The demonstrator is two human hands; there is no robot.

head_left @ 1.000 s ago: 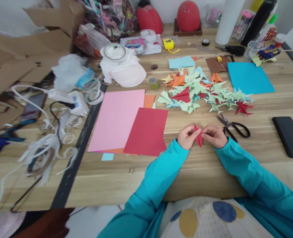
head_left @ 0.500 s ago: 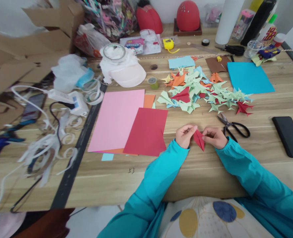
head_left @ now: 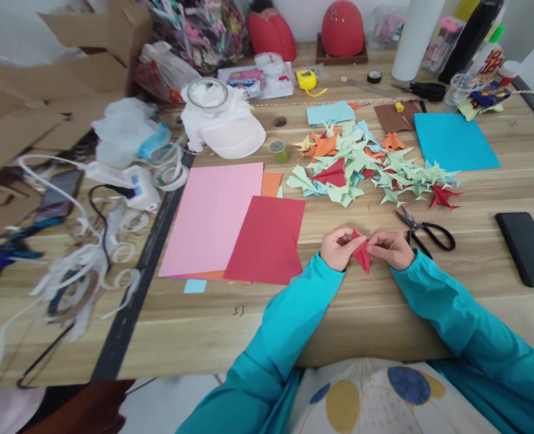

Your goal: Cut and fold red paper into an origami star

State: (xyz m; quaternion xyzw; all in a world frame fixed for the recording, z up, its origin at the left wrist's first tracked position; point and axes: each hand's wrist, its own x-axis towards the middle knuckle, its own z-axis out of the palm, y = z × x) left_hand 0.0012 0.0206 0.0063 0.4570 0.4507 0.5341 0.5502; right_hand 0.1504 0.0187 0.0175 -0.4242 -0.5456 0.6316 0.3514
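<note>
hands meet over table edge: left hand and right hand both pinch red folded paper piece between fingertips, just above wood. scissors just right; red sheet left; paper crane pile beyond.

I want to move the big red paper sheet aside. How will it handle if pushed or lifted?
Probably light and floppy: the flat red paper sheet lies thin on the wooden table. Pushed, it would likely slide, perhaps dragging the pink paper sheet it overlaps. Lifted by one corner, it should droop.
</note>
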